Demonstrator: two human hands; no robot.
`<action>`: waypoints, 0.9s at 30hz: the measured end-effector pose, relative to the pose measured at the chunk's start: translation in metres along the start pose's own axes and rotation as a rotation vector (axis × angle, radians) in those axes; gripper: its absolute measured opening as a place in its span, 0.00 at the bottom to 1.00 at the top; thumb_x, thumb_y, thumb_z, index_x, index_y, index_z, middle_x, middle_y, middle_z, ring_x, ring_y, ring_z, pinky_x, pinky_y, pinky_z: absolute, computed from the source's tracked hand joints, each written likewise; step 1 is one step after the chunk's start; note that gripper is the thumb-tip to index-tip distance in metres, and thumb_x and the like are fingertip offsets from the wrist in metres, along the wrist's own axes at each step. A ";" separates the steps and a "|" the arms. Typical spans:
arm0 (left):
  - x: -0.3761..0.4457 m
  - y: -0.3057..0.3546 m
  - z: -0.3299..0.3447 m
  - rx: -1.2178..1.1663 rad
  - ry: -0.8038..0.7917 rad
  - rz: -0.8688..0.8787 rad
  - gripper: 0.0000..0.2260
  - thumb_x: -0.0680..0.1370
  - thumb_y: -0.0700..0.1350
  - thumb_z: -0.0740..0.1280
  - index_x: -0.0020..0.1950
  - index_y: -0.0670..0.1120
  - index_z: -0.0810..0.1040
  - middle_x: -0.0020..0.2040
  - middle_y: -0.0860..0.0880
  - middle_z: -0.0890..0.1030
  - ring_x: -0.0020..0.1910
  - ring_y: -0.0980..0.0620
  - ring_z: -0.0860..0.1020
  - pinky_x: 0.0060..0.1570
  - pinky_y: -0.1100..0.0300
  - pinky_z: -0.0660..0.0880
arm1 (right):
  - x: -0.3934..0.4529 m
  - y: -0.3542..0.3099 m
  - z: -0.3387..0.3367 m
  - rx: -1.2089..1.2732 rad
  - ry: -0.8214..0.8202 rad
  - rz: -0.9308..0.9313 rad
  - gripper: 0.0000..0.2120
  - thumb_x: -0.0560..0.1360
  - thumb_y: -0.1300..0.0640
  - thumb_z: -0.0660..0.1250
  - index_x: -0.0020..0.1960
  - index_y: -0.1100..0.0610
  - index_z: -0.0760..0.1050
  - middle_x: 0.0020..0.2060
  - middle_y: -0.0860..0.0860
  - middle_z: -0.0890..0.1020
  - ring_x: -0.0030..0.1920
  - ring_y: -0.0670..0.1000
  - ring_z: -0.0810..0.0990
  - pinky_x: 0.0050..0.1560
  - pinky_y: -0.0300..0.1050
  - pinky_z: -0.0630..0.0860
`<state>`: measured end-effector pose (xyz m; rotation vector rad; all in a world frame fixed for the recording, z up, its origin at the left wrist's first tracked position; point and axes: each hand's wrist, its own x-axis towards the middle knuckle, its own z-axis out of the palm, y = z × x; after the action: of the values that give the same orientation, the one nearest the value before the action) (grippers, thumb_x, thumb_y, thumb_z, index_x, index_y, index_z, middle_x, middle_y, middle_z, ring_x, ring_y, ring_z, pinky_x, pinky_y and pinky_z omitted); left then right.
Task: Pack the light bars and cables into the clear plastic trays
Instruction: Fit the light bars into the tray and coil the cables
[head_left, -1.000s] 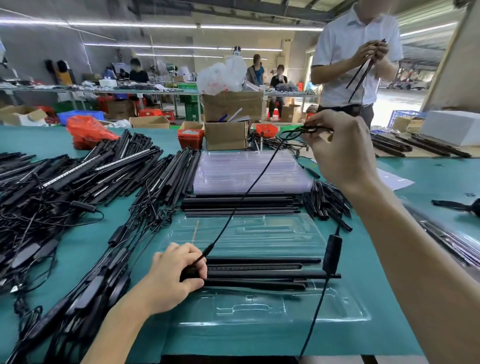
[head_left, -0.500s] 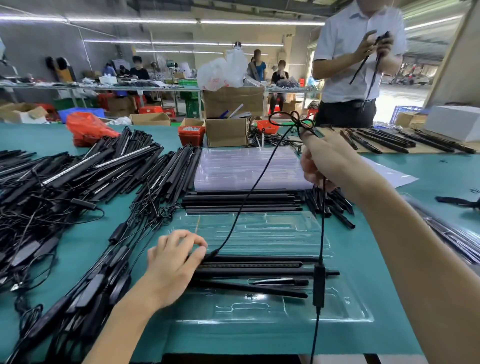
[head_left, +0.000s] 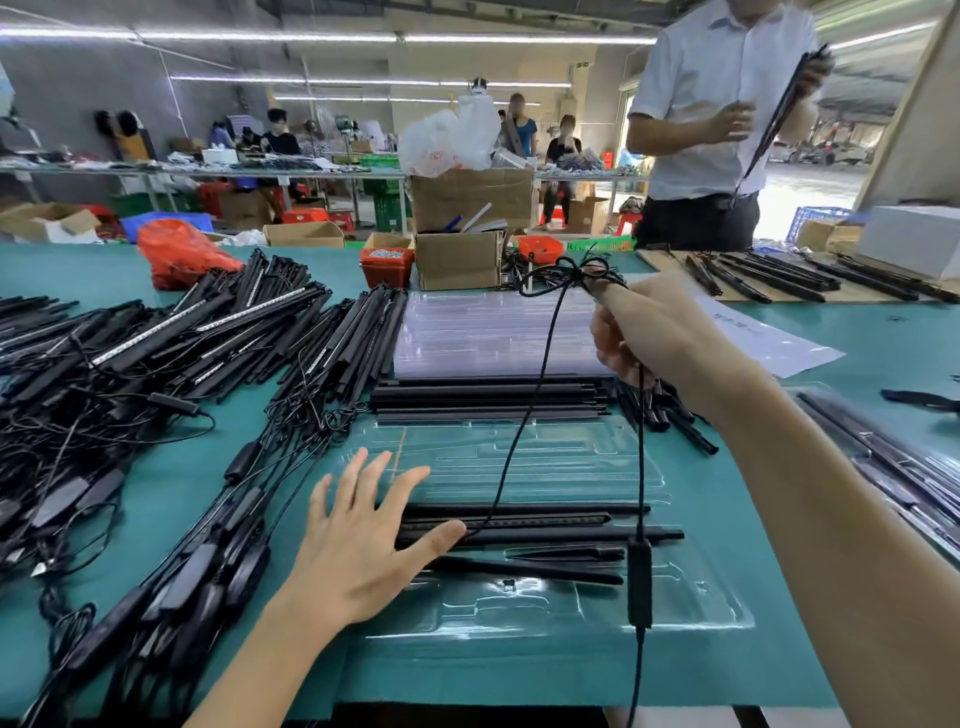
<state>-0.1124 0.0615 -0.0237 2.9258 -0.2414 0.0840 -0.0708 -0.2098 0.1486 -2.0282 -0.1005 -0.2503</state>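
A clear plastic tray (head_left: 691, 608) lies on the green table in front of me, with several black light bars (head_left: 524, 519) lying across its middle. My left hand (head_left: 358, 540) hovers flat with spread fingers at the bars' left ends, its thumb touching them. My right hand (head_left: 654, 332) is raised above the tray and pinches a black cable (head_left: 535, 384) with a tied loop at the top. The cable's inline controller (head_left: 639, 582) hangs down over the tray's right side. The other strand runs down to the bars by my left thumb.
A heap of light bars and cables (head_left: 156, 364) covers the table's left. A stack of clear trays (head_left: 493, 332) and a row of bars (head_left: 488, 397) lie behind the tray. Cardboard boxes (head_left: 462, 254) stand further back. A person in a white shirt (head_left: 722, 119) stands at the far right.
My left hand let go of the bars' ends and opened flat with fingers spread. My right hand drew the cable lower and nearer, so the inline controller now hangs over the tray's right side.
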 end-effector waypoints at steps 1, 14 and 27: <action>0.000 0.000 0.000 0.004 -0.003 0.002 0.47 0.62 0.85 0.33 0.78 0.67 0.45 0.82 0.53 0.42 0.77 0.55 0.29 0.75 0.43 0.33 | 0.000 0.001 0.000 0.008 -0.006 -0.011 0.25 0.83 0.48 0.58 0.29 0.56 0.72 0.21 0.51 0.75 0.20 0.48 0.70 0.19 0.36 0.64; 0.007 0.008 -0.010 0.061 -0.232 -0.048 0.47 0.60 0.85 0.42 0.76 0.71 0.38 0.82 0.48 0.38 0.79 0.47 0.32 0.75 0.41 0.34 | -0.004 0.004 0.001 0.063 -0.021 -0.104 0.30 0.83 0.50 0.59 0.23 0.55 0.73 0.21 0.52 0.74 0.20 0.49 0.68 0.20 0.37 0.63; 0.009 0.020 0.001 0.078 -0.105 -0.073 0.36 0.66 0.81 0.38 0.74 0.76 0.38 0.82 0.49 0.38 0.79 0.47 0.32 0.75 0.39 0.32 | -0.004 0.007 0.005 0.122 -0.022 -0.139 0.26 0.83 0.53 0.60 0.27 0.58 0.74 0.21 0.53 0.73 0.21 0.49 0.67 0.21 0.35 0.63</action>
<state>-0.1064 0.0402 -0.0199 3.0171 -0.1504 -0.0725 -0.0725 -0.2085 0.1394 -1.9056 -0.2648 -0.3016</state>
